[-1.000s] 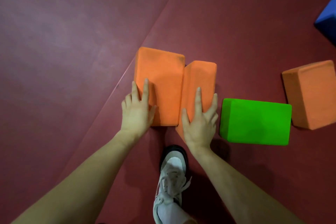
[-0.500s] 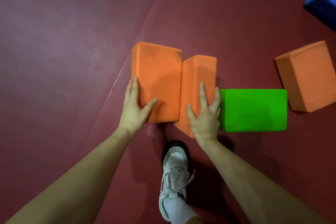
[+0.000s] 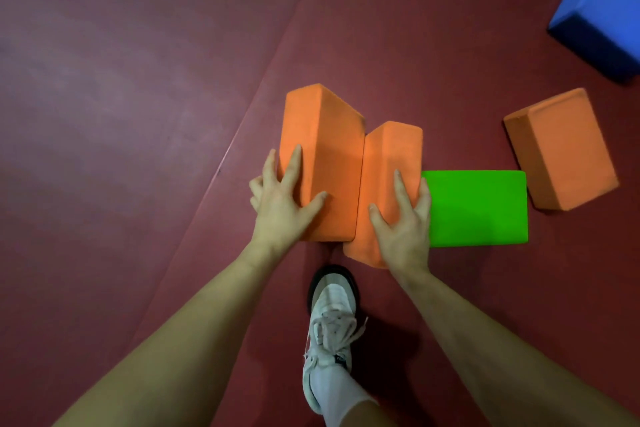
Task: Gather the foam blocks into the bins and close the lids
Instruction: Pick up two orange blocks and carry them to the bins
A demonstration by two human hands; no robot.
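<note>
Both of the person's forearms are bare from the lower frame edge to the wrists, with no sleeves, watch, bracelet or rings showing on the left hand (image 3: 282,199) or the right hand (image 3: 401,229). Between the forearms one foot shows, wearing a white low-top lace-up sneaker (image 3: 329,333) with a rounded black toe cap, white laces tied in a loose bow whose ends stick out to either side, and a small dark patch near the tongue. Above the sneaker's collar a white ribbed sock (image 3: 337,395) covers the ankle, with bare leg just beyond it at the bottom edge.
</note>
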